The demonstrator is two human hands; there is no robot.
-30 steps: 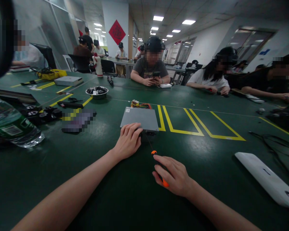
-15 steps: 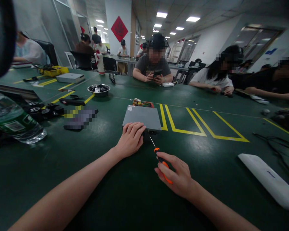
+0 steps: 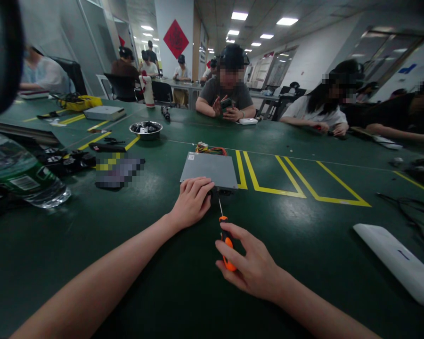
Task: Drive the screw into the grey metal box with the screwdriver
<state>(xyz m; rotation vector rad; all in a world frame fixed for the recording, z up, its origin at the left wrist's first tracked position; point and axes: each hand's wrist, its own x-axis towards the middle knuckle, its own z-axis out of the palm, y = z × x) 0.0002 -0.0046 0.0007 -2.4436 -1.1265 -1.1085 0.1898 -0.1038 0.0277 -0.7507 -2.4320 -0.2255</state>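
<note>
A flat grey computer power supply (image 3: 214, 167) lies on the green table, its bundle of coloured wires (image 3: 211, 149) at the far side. My left hand (image 3: 193, 200) grips its near left edge, fingers bent over the top and the thumb side against the front. In my right hand (image 3: 249, 261) is an orange and black screwdriver (image 3: 227, 247), held by the handle between thumb and fingers. Its thin shaft points away from me, and the tip reaches the near face of the power supply just right of my left hand. Whether it sits in a screw I cannot tell.
On the left are a water bottle (image 3: 24, 172), a blurred dark flat object (image 3: 118, 173) and a metal bowl (image 3: 146, 132) of small dark parts. A white oblong case (image 3: 392, 259) and black cables (image 3: 406, 207) lie right. A person (image 3: 226, 87) sits opposite.
My right hand has swung the screwdriver's handle left, so the shaft stands straighter and its tip is closer to the power supply. My left hand stays on the box.
</note>
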